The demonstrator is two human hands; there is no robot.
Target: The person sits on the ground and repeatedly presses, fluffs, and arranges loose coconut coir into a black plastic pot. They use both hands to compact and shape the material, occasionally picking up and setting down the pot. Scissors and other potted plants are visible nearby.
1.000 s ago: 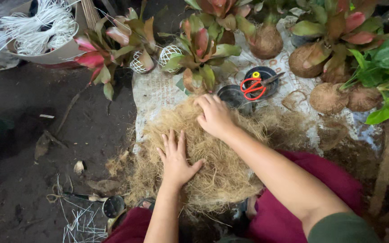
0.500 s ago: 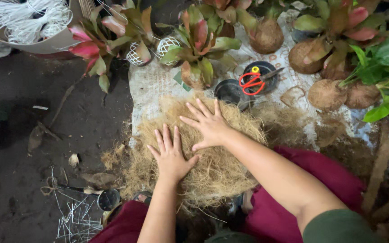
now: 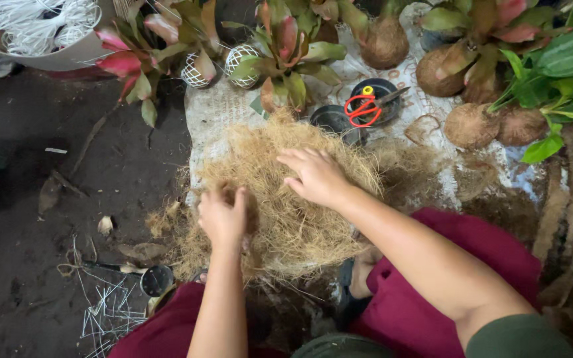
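**Two hands on one fibre pile**

Both hands work the same mat of coconut fibre (image 3: 280, 199), which lies directly under and between them on a pale sheet (image 3: 220, 113). The left hand (image 3: 223, 215) sits at the near-left edge of the pile, fingers curled in, apparently pinching a tuft; how firm the hold is cannot be told. The right hand (image 3: 316, 176) rests palm-down on the pile's top, just beyond and to the right of the left hand, fingers half spread and slightly bent, pressing rather than grasping.

The pile is roughly oval, its long axis running from the left hand's side across to beyond the right hand. Neither hand is nearer; both touch it.

The fibre looks dry, straw-coloured, loose and tangled, with stray strands fraying off the edges.

Beyond the right hand, well apart, lie red-handled scissors (image 3: 365, 109) across a black pot (image 3: 381, 93).
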